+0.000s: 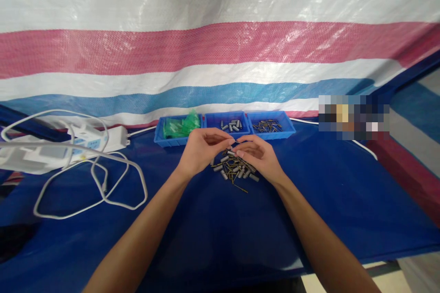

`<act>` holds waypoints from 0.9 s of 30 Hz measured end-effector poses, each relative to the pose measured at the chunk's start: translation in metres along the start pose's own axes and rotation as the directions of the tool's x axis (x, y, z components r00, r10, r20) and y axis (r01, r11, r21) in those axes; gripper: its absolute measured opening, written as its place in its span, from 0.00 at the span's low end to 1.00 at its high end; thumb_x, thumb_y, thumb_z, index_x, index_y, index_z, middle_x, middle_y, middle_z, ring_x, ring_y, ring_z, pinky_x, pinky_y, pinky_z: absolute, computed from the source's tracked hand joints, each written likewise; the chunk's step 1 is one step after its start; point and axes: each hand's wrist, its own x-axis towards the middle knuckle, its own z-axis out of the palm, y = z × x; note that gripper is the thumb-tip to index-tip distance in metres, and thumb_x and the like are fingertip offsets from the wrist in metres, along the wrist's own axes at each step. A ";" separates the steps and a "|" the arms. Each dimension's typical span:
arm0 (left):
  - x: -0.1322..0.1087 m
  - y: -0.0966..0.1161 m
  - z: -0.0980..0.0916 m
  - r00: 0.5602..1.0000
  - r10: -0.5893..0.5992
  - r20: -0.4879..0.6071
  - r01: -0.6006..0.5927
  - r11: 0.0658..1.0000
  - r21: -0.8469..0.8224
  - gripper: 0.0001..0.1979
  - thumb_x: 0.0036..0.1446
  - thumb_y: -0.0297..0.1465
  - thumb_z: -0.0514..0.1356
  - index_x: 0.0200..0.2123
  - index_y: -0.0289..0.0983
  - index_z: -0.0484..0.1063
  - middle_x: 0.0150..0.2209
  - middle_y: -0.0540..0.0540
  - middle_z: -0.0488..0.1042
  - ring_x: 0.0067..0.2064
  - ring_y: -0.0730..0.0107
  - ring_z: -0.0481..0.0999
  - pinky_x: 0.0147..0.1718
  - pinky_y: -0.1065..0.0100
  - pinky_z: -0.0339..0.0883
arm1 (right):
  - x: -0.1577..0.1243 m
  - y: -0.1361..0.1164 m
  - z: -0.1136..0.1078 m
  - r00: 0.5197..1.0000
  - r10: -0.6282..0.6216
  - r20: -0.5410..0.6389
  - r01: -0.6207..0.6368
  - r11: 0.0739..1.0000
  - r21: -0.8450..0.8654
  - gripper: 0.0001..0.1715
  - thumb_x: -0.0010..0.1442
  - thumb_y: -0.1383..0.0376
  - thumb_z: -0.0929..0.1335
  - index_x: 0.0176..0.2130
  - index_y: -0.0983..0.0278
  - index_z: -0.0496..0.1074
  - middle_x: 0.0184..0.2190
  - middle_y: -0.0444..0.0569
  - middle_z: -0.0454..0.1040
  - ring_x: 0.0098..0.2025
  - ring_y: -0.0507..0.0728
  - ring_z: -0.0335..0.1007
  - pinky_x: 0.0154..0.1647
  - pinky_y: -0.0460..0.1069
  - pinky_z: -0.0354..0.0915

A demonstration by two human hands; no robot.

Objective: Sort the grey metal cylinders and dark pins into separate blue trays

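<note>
My left hand [202, 149] and my right hand [258, 154] meet fingertip to fingertip just above a loose pile of small grey sleeves and thin brass pins [233, 170] on the blue cloth. Both hands are pinched closed around a tiny part between them, too small to name. Behind the hands stands a row of three blue trays: the left tray [158, 136] holds green plastic bags, the middle tray [227, 117] holds grey sleeves, the right tray [288, 127] holds brass pins.
A white power strip [99, 139] with looping white cables [103, 192] lies at the left on the blue table cover [343, 192]. A striped tarp [220, 46] hangs behind. The table's front edge runs at lower right.
</note>
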 end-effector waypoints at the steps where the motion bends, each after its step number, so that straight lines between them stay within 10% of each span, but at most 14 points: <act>1: 0.001 -0.001 0.001 1.000 -0.015 -0.004 0.015 1.000 -0.008 0.09 0.54 0.35 0.71 0.34 0.34 0.82 0.33 0.45 0.85 0.34 0.65 0.84 0.38 0.68 0.78 | 0.000 -0.001 0.001 0.999 0.038 0.011 -0.039 0.996 0.082 0.20 0.58 0.60 0.78 0.50 0.57 0.75 0.39 0.47 0.85 0.43 0.59 0.83 0.49 0.54 0.76; 14: 0.001 -0.015 0.004 0.994 -0.014 0.106 -0.016 0.960 0.280 0.15 0.65 0.38 0.63 0.33 0.34 0.82 0.31 0.46 0.84 0.33 0.65 0.82 0.32 0.70 0.72 | 0.005 0.001 0.004 0.970 0.186 -0.159 -0.135 0.949 0.284 0.13 0.51 0.58 0.81 0.37 0.60 0.84 0.31 0.47 0.85 0.31 0.54 0.80 0.36 0.49 0.75; 27: 0.000 -0.030 0.002 0.968 0.011 0.251 -0.217 0.541 0.813 0.13 0.65 0.26 0.61 0.50 0.38 0.82 0.51 0.42 0.83 0.53 0.55 0.82 0.54 0.60 0.74 | 0.012 0.002 -0.028 0.845 -0.200 -0.495 0.142 0.978 -0.153 0.10 0.55 0.61 0.78 0.39 0.58 0.83 0.35 0.46 0.84 0.29 0.54 0.76 0.32 0.51 0.74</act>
